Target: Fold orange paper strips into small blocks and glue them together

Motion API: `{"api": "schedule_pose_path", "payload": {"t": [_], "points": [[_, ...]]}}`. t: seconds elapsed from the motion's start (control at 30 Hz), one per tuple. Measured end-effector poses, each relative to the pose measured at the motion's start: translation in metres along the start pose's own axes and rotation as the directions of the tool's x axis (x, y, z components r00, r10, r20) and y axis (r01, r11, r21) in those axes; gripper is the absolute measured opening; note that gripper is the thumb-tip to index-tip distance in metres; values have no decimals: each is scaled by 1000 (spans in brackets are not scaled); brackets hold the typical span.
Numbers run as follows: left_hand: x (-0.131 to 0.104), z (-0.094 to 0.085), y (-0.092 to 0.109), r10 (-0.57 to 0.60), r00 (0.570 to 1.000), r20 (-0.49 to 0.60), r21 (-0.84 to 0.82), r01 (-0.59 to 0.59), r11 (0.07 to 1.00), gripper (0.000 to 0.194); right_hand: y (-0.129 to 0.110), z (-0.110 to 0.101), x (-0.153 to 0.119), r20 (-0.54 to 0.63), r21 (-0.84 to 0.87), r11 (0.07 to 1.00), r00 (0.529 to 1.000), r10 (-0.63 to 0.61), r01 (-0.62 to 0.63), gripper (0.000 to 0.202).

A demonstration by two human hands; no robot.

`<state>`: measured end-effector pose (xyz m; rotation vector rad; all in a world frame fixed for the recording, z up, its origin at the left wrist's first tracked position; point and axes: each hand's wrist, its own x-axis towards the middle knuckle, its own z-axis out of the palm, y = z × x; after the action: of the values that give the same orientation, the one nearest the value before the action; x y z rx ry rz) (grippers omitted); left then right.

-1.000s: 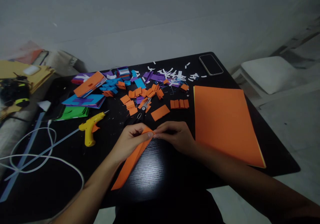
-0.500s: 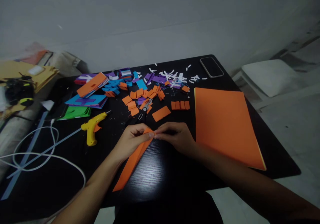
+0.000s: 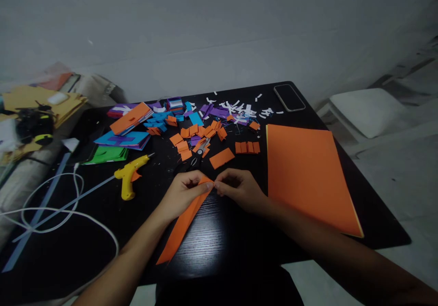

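Note:
A long folded strip of orange paper (image 3: 183, 228) slants from the table's near side up to my hands. My left hand (image 3: 185, 192) grips it near its far end, thumb on top. At the tip of that end, my right hand (image 3: 237, 187) pinches the paper between thumb and fingers. Just beyond my hands lie black-handled scissors (image 3: 195, 161), partly among folded orange paper pieces (image 3: 186, 144). A flat orange rectangle (image 3: 221, 158) and a pleated orange piece (image 3: 247, 147) rest a little farther right.
A stack of orange sheets (image 3: 308, 173) covers the table's right side, with a phone (image 3: 289, 97) behind it. On the left are a yellow glue gun (image 3: 128, 178), a white cable (image 3: 82, 215) and coloured paper bundles (image 3: 132, 119). White paper scraps (image 3: 239, 109) are scattered at the back.
The view has shifted slightly, so everything sits a little lower. Both hands stay on the orange strip's far end, and the right fingers have curled closer around its tip.

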<state>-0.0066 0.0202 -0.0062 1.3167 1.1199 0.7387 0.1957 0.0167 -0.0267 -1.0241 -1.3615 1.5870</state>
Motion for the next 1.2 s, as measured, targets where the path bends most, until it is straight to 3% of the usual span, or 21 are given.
{"api": "schedule_pose_path", "payload": {"t": [0.3, 0.47, 0.57, 1.0, 1.2], "points": [[-1, 5, 3, 28, 999, -33, 31, -27, 999, 30, 1, -1, 2, 10, 2, 1000, 1000, 19, -19, 14], [-1, 5, 1, -145, 983, 111, -203, 165, 965, 35, 0, -2, 3, -31, 41, 999, 999, 13, -12, 16], [-2, 5, -1, -196, 971, 135, -253, 224, 941, 37, 1, -3, 4, -60, 28, 1000, 998, 11, -10, 18], [-3, 9, -1, -173, 977, 127, -246, 200, 949, 35, 0, -2, 4, 24, 25, 999, 999, 32, -33, 30], [-2, 9, 0, -188, 973, 131, -225, 214, 950, 35, 1, -5, 7, -50, -18, 1000, 999, -14, 13, 31]]}}
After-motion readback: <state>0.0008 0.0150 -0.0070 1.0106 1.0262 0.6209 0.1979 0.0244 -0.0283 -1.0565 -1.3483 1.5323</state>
